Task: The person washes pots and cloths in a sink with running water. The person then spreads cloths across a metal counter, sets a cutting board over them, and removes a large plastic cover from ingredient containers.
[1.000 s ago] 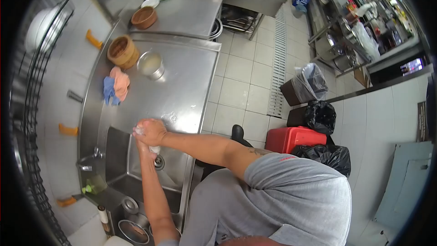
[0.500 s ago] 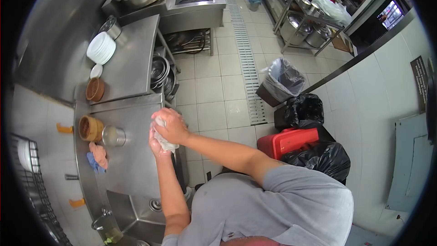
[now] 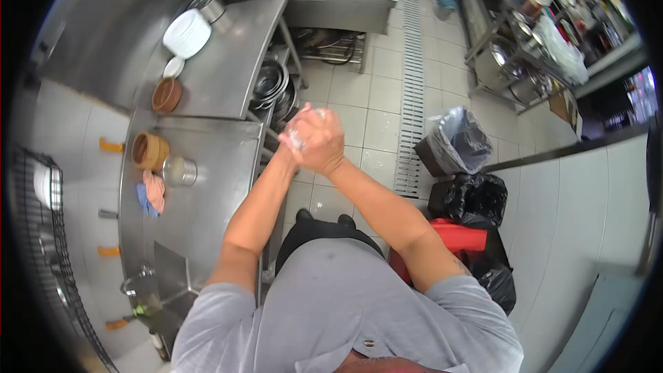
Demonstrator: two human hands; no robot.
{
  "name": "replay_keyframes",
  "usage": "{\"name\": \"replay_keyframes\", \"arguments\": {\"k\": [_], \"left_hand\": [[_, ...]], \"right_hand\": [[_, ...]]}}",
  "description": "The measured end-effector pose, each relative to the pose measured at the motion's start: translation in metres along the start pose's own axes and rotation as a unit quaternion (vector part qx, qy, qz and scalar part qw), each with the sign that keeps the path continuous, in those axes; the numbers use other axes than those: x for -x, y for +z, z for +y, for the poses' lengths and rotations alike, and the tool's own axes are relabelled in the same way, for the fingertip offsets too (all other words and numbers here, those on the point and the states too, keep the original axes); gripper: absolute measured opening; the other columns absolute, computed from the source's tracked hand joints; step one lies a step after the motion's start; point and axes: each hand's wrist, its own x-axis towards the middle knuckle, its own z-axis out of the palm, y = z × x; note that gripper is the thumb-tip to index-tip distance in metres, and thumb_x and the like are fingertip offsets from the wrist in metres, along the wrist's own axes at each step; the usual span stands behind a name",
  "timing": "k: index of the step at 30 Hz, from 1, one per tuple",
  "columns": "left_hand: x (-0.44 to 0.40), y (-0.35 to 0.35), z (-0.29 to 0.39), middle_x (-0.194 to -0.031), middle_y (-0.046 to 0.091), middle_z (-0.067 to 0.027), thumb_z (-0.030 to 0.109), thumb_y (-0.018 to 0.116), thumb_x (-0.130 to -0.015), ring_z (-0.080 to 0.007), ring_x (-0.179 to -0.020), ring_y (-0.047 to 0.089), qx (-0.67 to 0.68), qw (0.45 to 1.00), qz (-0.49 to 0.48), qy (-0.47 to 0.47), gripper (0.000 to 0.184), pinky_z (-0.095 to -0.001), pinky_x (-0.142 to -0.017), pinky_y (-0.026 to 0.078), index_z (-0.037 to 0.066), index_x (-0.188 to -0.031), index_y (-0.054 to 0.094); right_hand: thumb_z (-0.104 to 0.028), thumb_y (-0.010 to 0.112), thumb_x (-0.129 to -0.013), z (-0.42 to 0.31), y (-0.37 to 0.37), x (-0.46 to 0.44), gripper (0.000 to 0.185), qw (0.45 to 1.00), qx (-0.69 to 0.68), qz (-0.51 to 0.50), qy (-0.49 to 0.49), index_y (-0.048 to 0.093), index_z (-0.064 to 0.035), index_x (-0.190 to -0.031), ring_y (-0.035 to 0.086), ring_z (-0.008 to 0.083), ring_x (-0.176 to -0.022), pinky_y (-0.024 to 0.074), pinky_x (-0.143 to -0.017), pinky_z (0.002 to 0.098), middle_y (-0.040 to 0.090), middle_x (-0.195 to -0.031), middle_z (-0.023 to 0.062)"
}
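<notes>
Hands [image 3: 316, 139], clenched together on what seemed cloth [image 3: 296, 140], had swung from the sink [image 3: 170, 268] out over the floor [image 3: 381, 97], taking the squeezing off the desk [image 3: 214, 214]

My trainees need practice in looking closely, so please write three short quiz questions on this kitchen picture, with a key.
1. True or false: the two hands are held wide apart.
2. Which colours are the cloths on the counter? A) green and white; B) pink and blue; C) black and yellow.
3. Fill in: the white stack on the further table is made of ____.

Key: 1. False: they are clasped together, with something white showing between them. 2. B. 3. Plates.
</notes>
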Motion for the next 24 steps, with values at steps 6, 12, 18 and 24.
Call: {"name": "replay_keyframes", "arguments": {"k": [6, 12, 18, 24], "left_hand": [[-0.004, -0.058, 0.043, -0.121, 0.06, -0.0105, 0.035, 0.044, -0.099, -0.0269, -0.114, 0.059, -0.001, 0.999, -0.037, 0.037, 0.033, -0.041, -0.098, 0.049, 0.011, -0.118, 0.058], [0.048, -0.167, 0.121, -0.116, 0.062, -0.0097, 0.033, 0.046, -0.099, -0.0262, -0.111, 0.06, -0.044, 0.987, -0.074, 0.135, 0.029, -0.0408, -0.096, 0.05, 0.011, -0.113, 0.059], [0.108, -0.201, 0.178, -0.106, 0.065, -0.0067, 0.029, 0.054, -0.097, -0.0231, -0.1, 0.063, 0.078, 0.973, 0.132, 0.173, 0.019, -0.038, -0.088, 0.054, 0.013, -0.103, 0.061], [0.15, -0.206, 0.215, -0.109, 0.068, -0.0102, 0.036, 0.058, -0.098, -0.0222, -0.095, 0.067, 0.022, 0.928, 0.355, 0.108, 0.036, -0.0362, -0.085, 0.056, 0.005, -0.116, 0.062]], "right_hand": [[-0.021, 0.076, -0.07, -0.005, 0.075, -0.015, 0.019, 0.996, -0.026, -0.046, 0.069, 0.062, -0.0088, -0.073, 0.056, 0.0325, -0.074, 0.0454, -0.066, 0.0445, 0.058, -0.079, 0.0084], [-0.023, 0.07, -0.072, -0.063, 0.186, -0.02, 0.02, 0.977, -0.107, -0.179, 0.051, 0.064, -0.0065, -0.08, 0.058, 0.0347, -0.075, 0.0469, -0.067, 0.045, 0.062, -0.084, 0.0109], [-0.047, 0.067, -0.08, -0.098, 0.292, -0.013, 0.063, 0.814, -0.189, -0.528, 0.149, 0.056, -0.0025, -0.124, 0.05, 0.0384, -0.116, 0.037, -0.095, 0.058, 0.055, -0.125, 0.02], [-0.025, 0.06, -0.091, -0.081, 0.346, -0.009, 0.028, 0.647, -0.465, -0.496, 0.346, 0.069, -0.0017, -0.104, 0.065, 0.026, -0.087, 0.0509, -0.08, 0.0381, 0.07, -0.097, 0.0106]]}}
